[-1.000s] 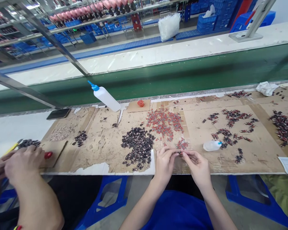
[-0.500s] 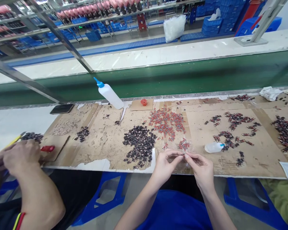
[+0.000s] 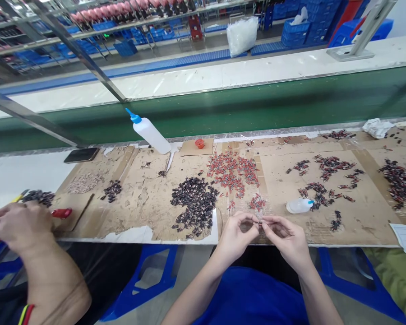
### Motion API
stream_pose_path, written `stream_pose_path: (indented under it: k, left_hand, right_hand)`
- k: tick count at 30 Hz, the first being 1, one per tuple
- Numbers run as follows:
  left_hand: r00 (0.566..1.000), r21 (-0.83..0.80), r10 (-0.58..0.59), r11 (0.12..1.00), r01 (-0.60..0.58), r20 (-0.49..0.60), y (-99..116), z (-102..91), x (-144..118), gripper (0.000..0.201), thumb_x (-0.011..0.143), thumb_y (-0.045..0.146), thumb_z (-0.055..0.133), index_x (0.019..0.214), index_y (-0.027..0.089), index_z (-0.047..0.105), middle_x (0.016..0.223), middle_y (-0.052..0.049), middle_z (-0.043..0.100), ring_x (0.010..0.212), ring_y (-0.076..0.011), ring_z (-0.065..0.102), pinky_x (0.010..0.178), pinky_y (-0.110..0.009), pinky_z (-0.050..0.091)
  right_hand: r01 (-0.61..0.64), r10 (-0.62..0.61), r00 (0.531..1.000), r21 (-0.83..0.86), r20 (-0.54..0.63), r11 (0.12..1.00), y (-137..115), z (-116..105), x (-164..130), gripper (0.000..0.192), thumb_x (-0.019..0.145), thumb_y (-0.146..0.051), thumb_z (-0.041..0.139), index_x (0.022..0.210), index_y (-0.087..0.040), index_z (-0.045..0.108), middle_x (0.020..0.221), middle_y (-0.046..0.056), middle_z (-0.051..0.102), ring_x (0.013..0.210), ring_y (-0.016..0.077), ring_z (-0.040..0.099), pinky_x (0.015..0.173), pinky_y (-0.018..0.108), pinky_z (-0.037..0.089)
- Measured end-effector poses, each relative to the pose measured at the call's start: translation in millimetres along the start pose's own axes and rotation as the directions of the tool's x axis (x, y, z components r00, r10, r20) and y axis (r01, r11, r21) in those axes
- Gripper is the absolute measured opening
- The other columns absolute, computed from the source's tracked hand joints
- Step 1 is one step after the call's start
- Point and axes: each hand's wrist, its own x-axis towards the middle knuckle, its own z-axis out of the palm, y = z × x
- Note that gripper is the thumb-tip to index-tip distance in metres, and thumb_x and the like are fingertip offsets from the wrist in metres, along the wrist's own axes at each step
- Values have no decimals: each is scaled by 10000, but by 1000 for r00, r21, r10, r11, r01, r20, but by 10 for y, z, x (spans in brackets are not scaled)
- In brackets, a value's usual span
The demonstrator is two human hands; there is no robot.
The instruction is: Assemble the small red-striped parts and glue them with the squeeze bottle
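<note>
My left hand (image 3: 236,235) and my right hand (image 3: 286,235) meet fingertip to fingertip just above the front edge of the bench. Both are closed in a pinch around a small dark part (image 3: 260,222), mostly covered by the fingers, so its exact kind does not show. Right behind them lies a little cluster of small red-and-metal parts (image 3: 257,202), with a larger spread of red parts (image 3: 230,169) farther back. A heap of small black parts (image 3: 194,203) sits to the left of my left hand. To the right of my right hand, a small white squeeze bottle (image 3: 298,206) lies on its side.
Cardboard (image 3: 280,180) covers the bench. A tall white bottle with a blue nozzle (image 3: 152,135) leans at the back, near a red cap (image 3: 199,143). Joined black-and-red parts (image 3: 331,167) lie to the right. A co-worker's hands (image 3: 23,225) are busy at far left, beside a red object (image 3: 61,213).
The camera view has shifted slightly. My hands stay together in their pinch, with the right hand's knuckles turned a little outward. The co-worker's hands have moved slightly left.
</note>
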Motion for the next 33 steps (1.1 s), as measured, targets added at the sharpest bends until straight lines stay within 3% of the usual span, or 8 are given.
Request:
stream_pose_path:
  k: [6, 9, 13, 15, 19, 22, 29, 33]
  left_hand:
    - [987, 40, 71, 996, -77, 146, 12, 193, -39, 118, 816, 208, 620, 894, 173, 700, 896, -69, 690, 876, -177, 649, 837, -305, 513]
    - [967, 170, 166, 965, -199, 192, 56, 33, 6, 338, 829, 257, 650, 1163, 226, 613, 1019, -74, 714, 1109, -236, 581, 987, -393, 429]
    - [953, 571, 278, 804, -165, -117, 67, -494, 116, 286, 829, 165, 612, 1094, 270, 641, 1131, -74, 687, 1201, -296, 489, 1029, -525, 316]
    - [926, 699, 329, 706, -111, -186, 46, -725, 141, 218, 833, 115, 575, 926, 276, 689, 1001, -65, 716, 1173, -316, 484, 1006, -552, 294]
    - [890, 826, 405, 561, -58, -212, -16, -875, 109, 132, 772, 128, 666, 729, 249, 699, 943, -76, 708, 1225, -386, 402, 971, -592, 267]
    - [887, 860, 412, 509, -32, -211, -69, -809, 86, 135, 767, 127, 667, 691, 233, 702, 975, -80, 692, 1258, -405, 371, 979, -617, 242]
    - [882, 872, 432, 487, -52, -188, -168, -792, 139, 181, 796, 104, 595, 666, 205, 670, 911, -83, 694, 1260, -404, 381, 970, -597, 280]
    - [889, 883, 445, 454, -118, -110, -199, -868, 159, 186, 831, 112, 554, 712, 209, 658, 940, -80, 686, 1274, -374, 387, 985, -565, 293]
  right_hand:
    - [99, -109, 991, -135, -72, 986, 47, -306, -125, 208, 732, -408, 725, 738, -200, 738, 696, 49, 726, 591, 168, 684, 551, 252, 592]
    - [73, -108, 980, -200, -169, 977, 102, -560, -168, 227, 702, -429, 746, 712, -204, 720, 687, 51, 729, 583, 190, 690, 535, 275, 591]
    - [24, -182, 817, -284, -547, 959, 164, -869, -107, 171, 720, -414, 735, 752, -250, 696, 737, 44, 716, 655, 239, 691, 685, 424, 595]
    - [60, -301, 752, -393, -587, 918, 173, -972, -28, 157, 747, -398, 711, 788, -247, 696, 880, 86, 719, 789, 279, 692, 775, 478, 564]
    - [184, -533, 790, -712, -302, 677, 172, -1018, 137, 330, 779, -470, 661, 986, -215, 693, 1158, 138, 656, 1059, 325, 616, 947, 537, 452]
    - [260, -555, 820, -773, -140, 579, 209, -930, 215, 467, 773, -561, 638, 1085, -215, 652, 1166, 136, 643, 1140, 345, 552, 1015, 582, 369]
    - [273, -547, 822, -735, -157, 621, 287, -734, 302, 272, 748, -467, 706, 791, -221, 599, 1102, 134, 666, 1258, 370, 452, 1003, 588, 383]
    - [227, -385, 879, -463, -281, 857, 276, -693, 255, 301, 716, -384, 741, 843, -217, 527, 1199, 147, 643, 1244, 337, 514, 1001, 566, 418]
